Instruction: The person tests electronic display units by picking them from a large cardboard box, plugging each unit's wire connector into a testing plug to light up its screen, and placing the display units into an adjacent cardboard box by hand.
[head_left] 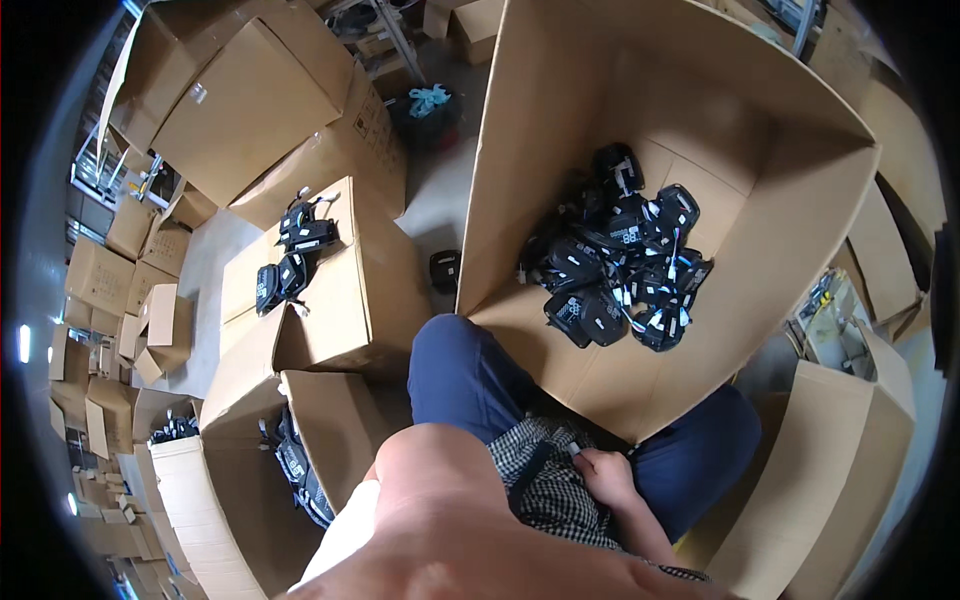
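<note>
My right hand (pixel 606 476) is closed in front of my lap, with the thumb and fingers together at a small pale thing I cannot make out. It lies against a black-and-white checked cloth (pixel 560 500). My left hand does not show. Between my knees a big open cardboard box (pixel 740 330) leans toward me. Inside it lies a heap of black plastic display units (pixel 630 235) with cables and white connectors.
At the left, more display units (pixel 290 255) lie on a closed carton (pixel 345 290). Below it an open carton (pixel 235 500) holds further black units (pixel 295 460). One black piece (pixel 445 268) sits beside the big box. Another open carton (pixel 800 450) stands at the right.
</note>
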